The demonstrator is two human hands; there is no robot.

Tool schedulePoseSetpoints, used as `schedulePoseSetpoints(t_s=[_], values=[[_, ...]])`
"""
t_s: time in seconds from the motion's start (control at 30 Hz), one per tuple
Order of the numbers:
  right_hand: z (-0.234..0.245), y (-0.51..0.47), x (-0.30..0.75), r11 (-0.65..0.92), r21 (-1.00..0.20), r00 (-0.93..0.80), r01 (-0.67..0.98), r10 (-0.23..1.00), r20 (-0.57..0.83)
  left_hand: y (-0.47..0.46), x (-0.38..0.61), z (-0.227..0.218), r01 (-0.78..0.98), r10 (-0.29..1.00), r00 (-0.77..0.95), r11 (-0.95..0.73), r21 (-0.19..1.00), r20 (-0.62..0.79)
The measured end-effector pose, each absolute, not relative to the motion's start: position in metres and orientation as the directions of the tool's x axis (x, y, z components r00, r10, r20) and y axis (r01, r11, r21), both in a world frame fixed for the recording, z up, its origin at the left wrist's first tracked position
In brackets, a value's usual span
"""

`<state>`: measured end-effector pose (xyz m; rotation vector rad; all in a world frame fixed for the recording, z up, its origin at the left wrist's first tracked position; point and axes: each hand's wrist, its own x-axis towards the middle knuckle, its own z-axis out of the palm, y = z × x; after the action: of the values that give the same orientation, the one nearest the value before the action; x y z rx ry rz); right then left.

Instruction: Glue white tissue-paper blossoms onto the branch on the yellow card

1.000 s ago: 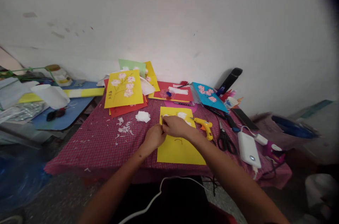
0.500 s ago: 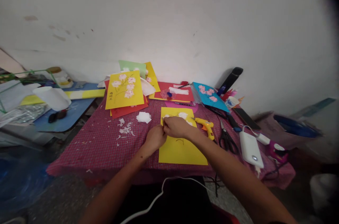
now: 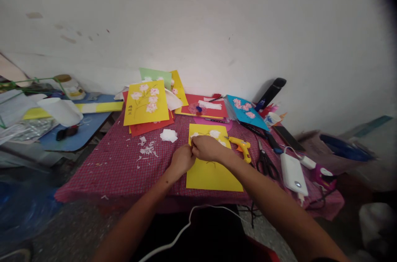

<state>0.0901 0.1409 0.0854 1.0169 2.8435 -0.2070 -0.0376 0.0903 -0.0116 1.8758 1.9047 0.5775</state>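
Note:
My left hand (image 3: 182, 158) and my right hand (image 3: 205, 148) meet fingertip to fingertip over the left side of a yellow sheet of card (image 3: 214, 179). Both are closed, and whatever is pinched between them is hidden by the fingers. White paper blossoms (image 3: 214, 134) and thin drawn branches show on the card around my right hand. A yellow glue gun (image 3: 243, 147) lies at the card's right edge. To the left of the card sits a small stack of white paper pieces (image 3: 168, 135), with torn white scraps (image 3: 148, 149) beside it.
Finished flower cards (image 3: 145, 103) are piled at the back left, and a blue flower card (image 3: 246, 112) lies at the back right. Black scissors (image 3: 266, 163), a white power bank (image 3: 294, 174) and cables occupy the right side. A blue table (image 3: 89, 123) adjoins on the left.
My hands stay pressed together in nearly the same spot. The view has shifted very slightly; nothing else has visibly moved.

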Motion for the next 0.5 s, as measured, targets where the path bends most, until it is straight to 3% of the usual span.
schedulePoseSetpoints(t_s=[0.5], values=[[0.080, 0.154, 0.098, 0.762, -0.159, -0.778, 0.628, 0.613, -0.133, 0.088, -0.036, -0.014, 0.907, 0.998, 0.035, -0.050, 0.419, 0.045]])
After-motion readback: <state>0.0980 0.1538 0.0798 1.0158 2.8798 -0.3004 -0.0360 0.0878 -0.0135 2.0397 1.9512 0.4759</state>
